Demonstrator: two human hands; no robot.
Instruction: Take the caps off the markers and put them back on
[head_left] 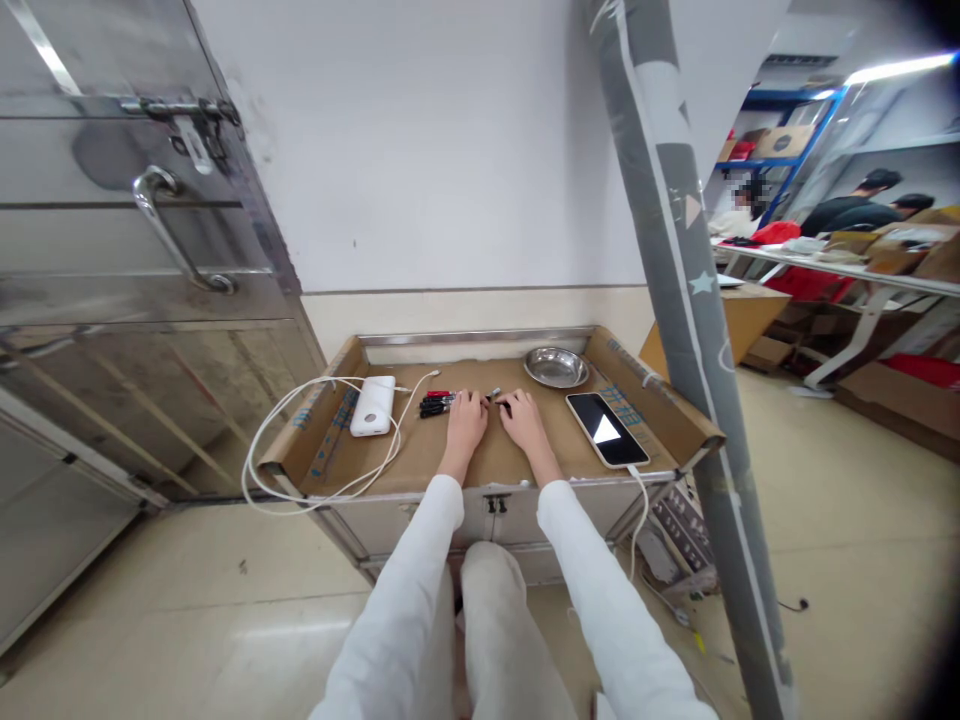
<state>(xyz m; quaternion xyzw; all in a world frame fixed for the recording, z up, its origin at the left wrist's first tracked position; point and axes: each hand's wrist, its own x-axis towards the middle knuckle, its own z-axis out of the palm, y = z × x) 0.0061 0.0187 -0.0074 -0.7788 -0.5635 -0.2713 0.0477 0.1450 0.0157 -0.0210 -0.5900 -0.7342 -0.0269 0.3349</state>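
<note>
My left hand (466, 418) rests palm down on the cardboard-lined table top (420, 455), its fingers curled on the ends of several black and red pens (436, 402) lying in a row. My right hand (523, 418) lies just to the right of it, fingers pinched on a small dark pen-like piece (501, 399). Both arms wear white sleeves.
A white power bank (373, 405) with a looping white cable (277, 455) lies at the left. A steel bowl (556, 367) and a cabled phone (607, 428) sit at the right. A grey rolled mat (686, 270) leans at the right corner; a steel door (127, 260) stands left. People sit at a far table.
</note>
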